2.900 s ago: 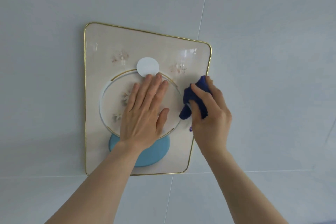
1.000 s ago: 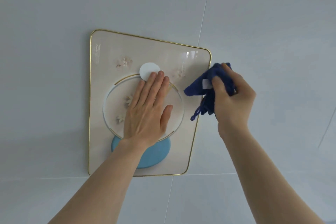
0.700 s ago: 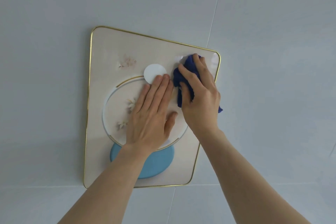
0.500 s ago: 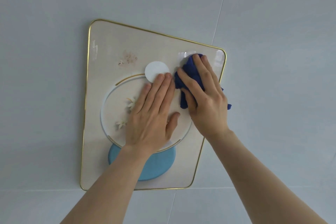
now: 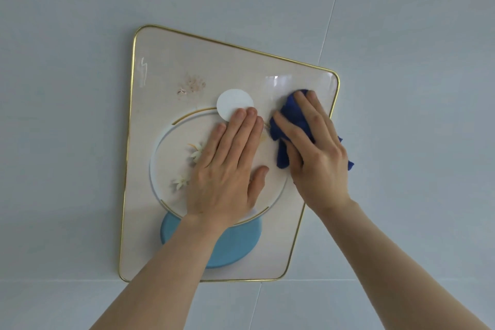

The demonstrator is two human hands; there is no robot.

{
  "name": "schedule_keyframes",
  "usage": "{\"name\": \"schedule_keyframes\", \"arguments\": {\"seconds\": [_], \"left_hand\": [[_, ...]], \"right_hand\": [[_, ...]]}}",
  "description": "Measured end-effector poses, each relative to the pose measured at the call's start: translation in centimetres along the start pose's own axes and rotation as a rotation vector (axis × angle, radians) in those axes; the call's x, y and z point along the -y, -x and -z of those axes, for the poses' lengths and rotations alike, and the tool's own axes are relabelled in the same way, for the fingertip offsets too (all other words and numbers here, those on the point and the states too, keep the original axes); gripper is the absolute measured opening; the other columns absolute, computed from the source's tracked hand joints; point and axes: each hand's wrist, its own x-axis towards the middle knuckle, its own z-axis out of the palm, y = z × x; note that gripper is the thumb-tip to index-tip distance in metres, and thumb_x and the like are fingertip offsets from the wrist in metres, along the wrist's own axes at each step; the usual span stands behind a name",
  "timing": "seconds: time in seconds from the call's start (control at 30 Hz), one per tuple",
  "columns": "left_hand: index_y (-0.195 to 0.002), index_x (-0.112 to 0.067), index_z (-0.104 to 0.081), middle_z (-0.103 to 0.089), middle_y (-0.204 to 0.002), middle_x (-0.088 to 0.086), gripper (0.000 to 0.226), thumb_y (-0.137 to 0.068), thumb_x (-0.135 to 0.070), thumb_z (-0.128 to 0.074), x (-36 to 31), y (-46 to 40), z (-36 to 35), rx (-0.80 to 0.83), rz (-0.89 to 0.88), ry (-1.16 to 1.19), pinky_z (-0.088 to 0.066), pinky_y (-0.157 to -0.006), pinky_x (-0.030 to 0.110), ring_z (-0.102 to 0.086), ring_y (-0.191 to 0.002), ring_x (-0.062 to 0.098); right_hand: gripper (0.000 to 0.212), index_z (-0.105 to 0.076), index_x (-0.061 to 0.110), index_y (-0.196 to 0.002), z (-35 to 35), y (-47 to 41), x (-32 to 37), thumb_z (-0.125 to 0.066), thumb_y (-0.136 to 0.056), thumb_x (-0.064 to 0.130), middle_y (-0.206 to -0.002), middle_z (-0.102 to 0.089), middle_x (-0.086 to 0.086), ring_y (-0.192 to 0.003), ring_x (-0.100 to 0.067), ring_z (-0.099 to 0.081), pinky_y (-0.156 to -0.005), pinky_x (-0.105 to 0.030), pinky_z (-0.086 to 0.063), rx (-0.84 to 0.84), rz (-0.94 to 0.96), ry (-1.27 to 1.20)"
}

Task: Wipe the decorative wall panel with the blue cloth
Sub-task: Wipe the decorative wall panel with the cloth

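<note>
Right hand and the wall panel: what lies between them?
The blue cloth, pressed under the right hand against the wall panel, per the head view.

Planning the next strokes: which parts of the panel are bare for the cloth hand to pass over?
Bare: the upper-left stretch of the panel above the white disc, and the left strip. Crowded: the left hand covers the ring; right hand with blue cloth fills the right.

- Decorative wall panel (image 5: 166, 67) — cream face, thin gold rim, rounded corners; fixed flat on the pale wall. Printed on it: a white disc, a large ring with small white flowers inside, a light-blue oval at the bottom. Glossy, with glare near its upper right corner.
- Blue cloth (image 5: 293, 116) — dark blue, bunched, pressed flat to the panel's upper right part, a fold reaching past the right rim.
</note>
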Motion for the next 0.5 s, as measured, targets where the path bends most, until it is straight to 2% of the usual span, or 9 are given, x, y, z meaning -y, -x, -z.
{"name": "schedule_keyframes", "arguments": {"seconds": [0.1, 0.13, 0.23, 0.27, 0.33, 0.4, 0.43, 0.5], "left_hand": [[-0.168, -0.007, -0.010, -0.008, -0.177, 0.009, 0.076, -0.107, -0.044, -0.037, 0.0, 0.0, 0.3, 0.010, 0.001, 0.006, -0.006, -0.134, 0.041, -0.005, -0.165, 0.022], [-0.168, -0.007, -0.010, -0.008, -0.177, 0.009, 0.076, -0.107, -0.044, -0.037, 0.0, -0.1, 0.4, 0.013, 0.000, 0.009, -0.007, -0.134, 0.041, -0.005, -0.165, 0.022], [-0.167, -0.007, -0.011, -0.009, -0.177, 0.010, 0.075, -0.107, -0.044, -0.036, -0.1, -0.1, 0.4, 0.005, -0.003, 0.005, -0.008, -0.134, 0.042, -0.007, -0.164, 0.022], [-0.167, -0.007, -0.011, -0.009, -0.177, 0.010, 0.075, -0.108, -0.044, -0.036, -0.1, 0.0, 0.3, 0.003, -0.003, 0.002, -0.009, -0.134, 0.042, -0.007, -0.164, 0.023], [-0.167, -0.006, -0.011, -0.010, -0.177, 0.010, 0.074, -0.108, -0.044, -0.036, -0.1, 0.0, 0.2, -0.004, -0.005, 0.004, -0.007, -0.134, 0.042, -0.007, -0.164, 0.023], [-0.167, -0.007, -0.011, -0.009, -0.177, 0.010, 0.075, -0.108, -0.044, -0.036, -0.1, -0.1, 0.2, -0.002, -0.003, -0.001, -0.004, -0.134, 0.041, -0.006, -0.164, 0.023], [-0.168, -0.007, -0.010, -0.008, -0.177, 0.010, 0.075, -0.108, -0.044, -0.036, -0.1, -0.1, 0.2, 0.003, -0.002, -0.001, -0.004, -0.134, 0.041, -0.006, -0.165, 0.023], [-0.168, -0.007, -0.010, -0.008, -0.177, 0.009, 0.075, -0.108, -0.043, -0.036, -0.1, -0.2, 0.4, 0.018, 0.000, 0.002, -0.004, -0.134, 0.041, -0.006, -0.165, 0.023]], "right_hand": [[0.031, -0.077, 0.013, -0.123, 0.5, 0.4, -0.3, -0.064, -0.099, -0.003, -0.148, -0.060, -0.018, -0.145, -0.036, -0.051, -0.100, -0.039, -0.057, -0.006, -0.049, 0.039], [0.033, -0.077, 0.013, -0.123, 0.3, 0.2, 0.3, -0.065, -0.097, -0.004, -0.148, -0.060, -0.018, -0.145, -0.035, -0.050, -0.102, -0.033, -0.053, -0.028, -0.114, 0.034], [0.035, -0.076, 0.010, -0.123, -0.8, -1.2, 2.8, -0.064, -0.095, -0.007, -0.149, -0.059, -0.017, -0.147, -0.035, -0.048, -0.109, -0.005, -0.027, -0.095, -0.321, -0.032], [0.034, -0.075, 0.009, -0.123, -1.1, -1.4, 3.3, -0.064, -0.096, -0.006, -0.149, -0.059, -0.017, -0.147, -0.035, -0.047, -0.109, -0.005, -0.027, -0.105, -0.334, -0.040], [0.031, -0.075, 0.009, -0.124, -1.5, -0.9, 3.1, -0.062, -0.099, -0.003, -0.149, -0.059, -0.017, -0.148, -0.036, -0.047, -0.112, -0.023, -0.042, -0.102, -0.258, -0.021], [0.030, -0.075, 0.010, -0.125, -1.4, -0.1, 2.0, -0.059, -0.102, -0.001, -0.149, -0.059, -0.018, -0.147, -0.037, -0.047, -0.109, -0.043, -0.053, -0.083, -0.140, -0.013], [0.030, -0.075, 0.010, -0.125, -1.3, 0.3, 1.5, -0.058, -0.103, -0.001, -0.148, -0.059, -0.019, -0.147, -0.038, -0.048, -0.107, -0.047, -0.054, -0.083, -0.106, -0.007], [0.031, -0.075, 0.010, -0.125, -1.3, 1.2, 1.2, -0.056, -0.103, -0.001, -0.148, -0.060, -0.018, -0.147, -0.037, -0.048, -0.109, -0.046, -0.053, -0.091, -0.100, 0.008]]}}
